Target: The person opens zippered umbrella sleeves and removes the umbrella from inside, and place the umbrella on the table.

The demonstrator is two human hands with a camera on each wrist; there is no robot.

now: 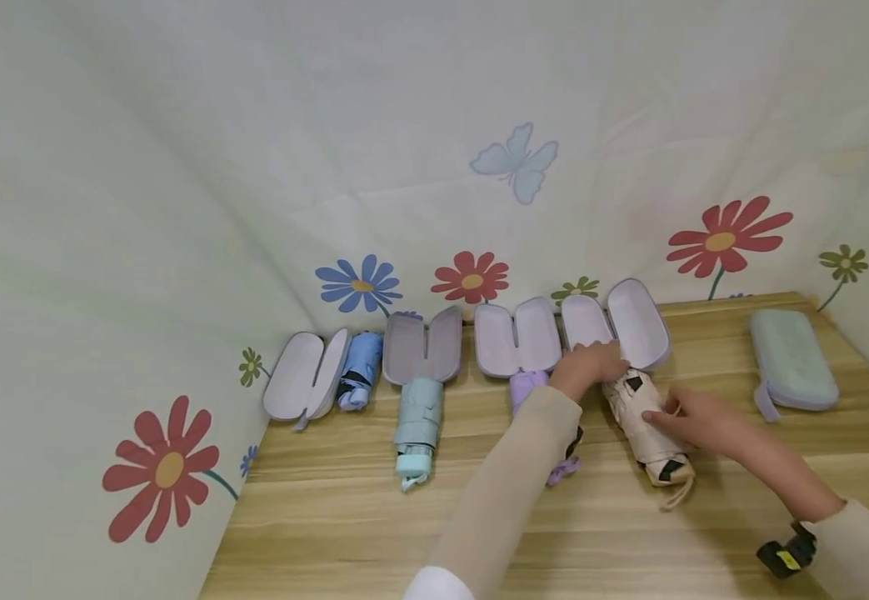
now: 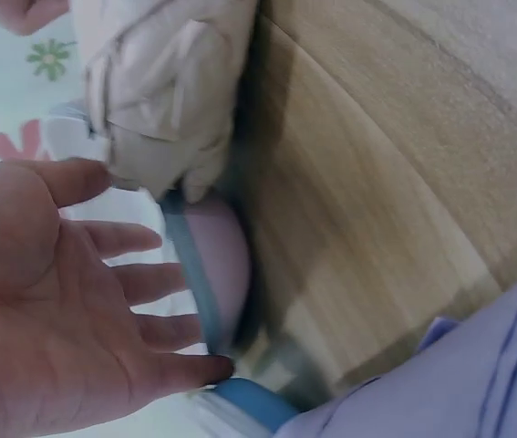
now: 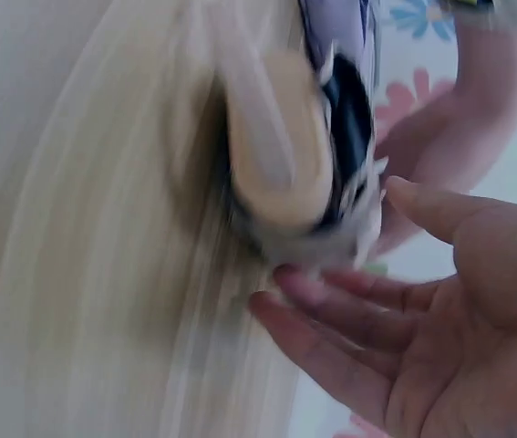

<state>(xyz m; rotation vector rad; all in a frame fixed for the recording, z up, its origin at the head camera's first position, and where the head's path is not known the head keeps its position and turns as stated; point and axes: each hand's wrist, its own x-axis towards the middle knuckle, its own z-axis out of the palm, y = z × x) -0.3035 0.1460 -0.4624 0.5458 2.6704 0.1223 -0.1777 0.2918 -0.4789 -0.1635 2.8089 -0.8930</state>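
A folded beige umbrella [image 1: 644, 429] lies on the wooden table, its wrist loop toward the front edge. My left hand [image 1: 591, 367] is at its far end, overlapping an open lavender case [image 1: 638, 325]. In the left wrist view the left hand [image 2: 85, 292] has its fingers spread and its thumb right at the umbrella's end. Along the umbrella's right side is my right hand [image 1: 704, 421], thumb over the fabric. The right wrist view has this hand [image 3: 440, 310] with loosely extended fingers close beside the blurred umbrella's tan end cap [image 3: 281, 173].
Left of the hands, a purple umbrella [image 1: 527, 390], a mint umbrella [image 1: 419, 417] and a blue umbrella [image 1: 362, 362] lie by open cases [image 1: 516, 337]. A closed green case [image 1: 794, 358] sits at the right. Flowered cloth [image 1: 404, 167] rises behind the table.
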